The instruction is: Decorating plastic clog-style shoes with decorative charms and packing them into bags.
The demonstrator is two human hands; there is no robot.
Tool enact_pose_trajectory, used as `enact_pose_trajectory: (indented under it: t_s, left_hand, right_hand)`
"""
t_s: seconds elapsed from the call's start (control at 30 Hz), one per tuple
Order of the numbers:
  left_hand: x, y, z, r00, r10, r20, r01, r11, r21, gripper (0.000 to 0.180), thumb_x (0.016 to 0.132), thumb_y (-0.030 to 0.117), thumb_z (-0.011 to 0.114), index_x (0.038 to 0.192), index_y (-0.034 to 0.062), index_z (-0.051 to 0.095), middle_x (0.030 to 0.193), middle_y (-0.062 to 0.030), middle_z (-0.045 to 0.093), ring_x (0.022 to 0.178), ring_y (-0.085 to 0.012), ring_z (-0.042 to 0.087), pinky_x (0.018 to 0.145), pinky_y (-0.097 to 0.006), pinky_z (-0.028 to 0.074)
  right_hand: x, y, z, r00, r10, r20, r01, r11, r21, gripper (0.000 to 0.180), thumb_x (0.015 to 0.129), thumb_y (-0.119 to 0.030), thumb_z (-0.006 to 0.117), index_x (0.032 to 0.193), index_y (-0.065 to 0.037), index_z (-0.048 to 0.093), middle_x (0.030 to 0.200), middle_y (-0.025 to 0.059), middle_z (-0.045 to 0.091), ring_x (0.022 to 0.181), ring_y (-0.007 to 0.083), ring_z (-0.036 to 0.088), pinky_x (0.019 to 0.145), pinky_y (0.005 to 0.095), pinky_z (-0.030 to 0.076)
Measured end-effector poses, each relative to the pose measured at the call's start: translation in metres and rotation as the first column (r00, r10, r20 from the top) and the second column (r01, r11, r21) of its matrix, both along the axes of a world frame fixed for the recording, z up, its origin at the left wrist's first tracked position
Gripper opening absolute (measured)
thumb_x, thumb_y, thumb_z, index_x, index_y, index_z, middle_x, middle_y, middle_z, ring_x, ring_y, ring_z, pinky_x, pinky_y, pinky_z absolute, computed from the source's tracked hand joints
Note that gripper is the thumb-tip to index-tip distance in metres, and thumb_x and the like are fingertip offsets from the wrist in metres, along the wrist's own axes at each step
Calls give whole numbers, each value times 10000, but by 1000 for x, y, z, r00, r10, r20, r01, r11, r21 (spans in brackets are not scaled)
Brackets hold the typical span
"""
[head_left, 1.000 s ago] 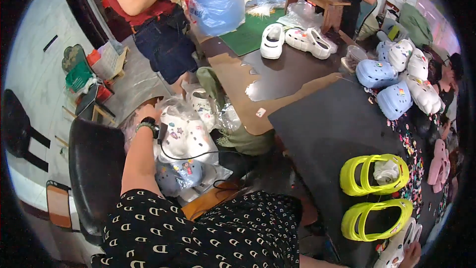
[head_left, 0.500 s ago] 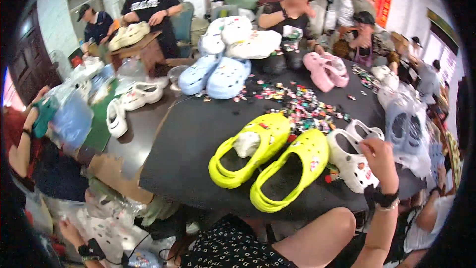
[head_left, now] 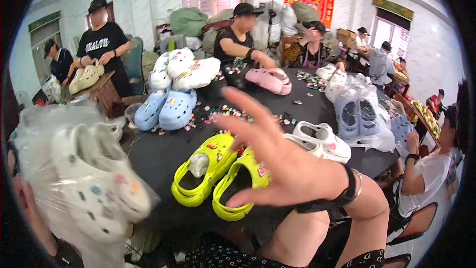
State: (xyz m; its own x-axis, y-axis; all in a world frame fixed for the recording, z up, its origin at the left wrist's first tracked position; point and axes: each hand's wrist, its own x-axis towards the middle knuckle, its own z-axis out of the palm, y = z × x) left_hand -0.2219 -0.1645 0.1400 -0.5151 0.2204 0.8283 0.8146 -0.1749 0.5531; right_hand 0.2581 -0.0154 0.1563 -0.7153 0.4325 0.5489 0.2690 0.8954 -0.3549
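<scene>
At the left rim, my left hand (head_left: pixel 27 198) grips a clear plastic bag (head_left: pixel 39 151) and lifts it beside the table. Inside the bag is a pair of white clogs (head_left: pixel 94 193) with small coloured charms. My right hand (head_left: pixel 287 168) reaches across the front of the table, fingers spread, holding nothing. Behind it stands a pair of lime-yellow clogs (head_left: pixel 206 159), one partly hidden by my fingers; white stuffing (head_left: pixel 198 165) shows in the other. White clogs (head_left: pixel 325 139) with charms sit just beyond my right wrist.
On the black table (head_left: pixel 153 168) lie scattered shoe charms (head_left: pixel 201 115), blue clogs (head_left: pixel 176 111) and a pile of white clogs (head_left: pixel 196 74). A co-worker opposite touches pink clogs (head_left: pixel 267 80). Bagged blue clogs (head_left: pixel 359 114) stand at the right; another person sits nearby.
My left hand has raised the bagged white clogs from low at the left. My right hand has left the white clogs and swung left, opening over the yellow pair. The view has shifted right.
</scene>
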Motion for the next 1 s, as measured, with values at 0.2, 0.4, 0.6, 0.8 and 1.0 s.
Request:
enact_pose_trajectory:
  t_s: [0.2,0.4,0.6,0.8,1.0]
  left_hand:
    - [94,30,11,597,-766,-238,624,630,-462,363,912,376,661,976,34,558,972,-85,537,918,-190,496,832,-351,399]
    - [210,40,57,-109,-969,-223,734,73,-675,157,787,52,709,902,13,609,824,-103,534,723,-297,526,674,-416,427]
    - [235,54,42,-234,-940,-251,737,-3,-676,190,710,11,763,809,41,604,758,-53,501,638,-244,487,616,-356,402]
    - [222,80,54,-192,-959,-209,598,54,-799,357,827,294,721,1046,33,612,990,-123,577,902,-292,550,807,-419,435]
    - [173,138,40,420,-866,-273,619,493,-611,778,853,521,654,1397,18,417,1498,-188,339,1371,-317,359,1062,-447,321]
  right_hand:
    - [-35,-36,28,967,180,-180,-185,983,-8,917,721,-177,803,1448,1,272,1474,334,213,995,495,582,856,476,503]
    - [-26,-60,41,981,194,-15,-192,978,80,887,668,-208,802,1417,-11,370,1214,193,547,1035,387,582,825,440,507]
    - [-22,-72,23,962,206,179,-198,978,-61,419,716,-121,711,1109,-23,604,980,182,622,875,362,628,716,438,512]
    - [-6,-47,14,964,131,229,-116,990,-81,536,717,-60,699,1219,-13,517,1183,185,549,1023,366,593,808,415,514]
    - [63,9,22,884,-347,-313,334,938,-96,171,849,-133,745,884,-11,630,751,34,566,727,60,494,650,261,447]
